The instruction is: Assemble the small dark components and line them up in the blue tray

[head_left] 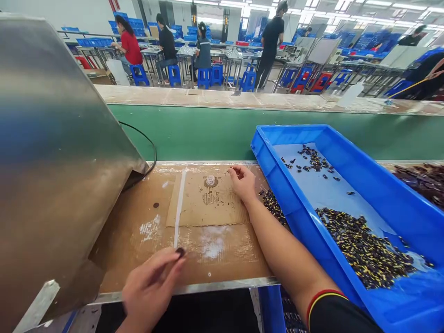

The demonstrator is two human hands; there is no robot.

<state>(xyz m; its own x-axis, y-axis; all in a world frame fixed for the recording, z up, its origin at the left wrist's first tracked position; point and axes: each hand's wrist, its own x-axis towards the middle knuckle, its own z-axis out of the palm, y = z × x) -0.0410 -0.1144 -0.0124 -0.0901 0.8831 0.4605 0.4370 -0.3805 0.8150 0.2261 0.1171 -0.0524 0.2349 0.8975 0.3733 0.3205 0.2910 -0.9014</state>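
My left hand [152, 286] is at the near edge of the wooden bench top [138, 240], pinching a small dark part [180, 251] between thumb and finger. My right hand [243, 182] rests on a sheet of cardboard [208, 208], fingertips curled together; anything between them is too small to tell. A small round clear piece [210, 180] lies on the cardboard. Beside my right forearm stands a blue plastic tray [347, 155], lined with pale plastic, holding a heap of dark parts flecked yellow [364, 249].
A stainless steel hood [58, 162] rises along the bench's left side, with a black cable [149, 143] behind it. A green conveyor belt [208, 134] runs across beyond the bench. More dark parts [419, 182] lie at right. Several co-workers sit and stand among blue stools beyond.
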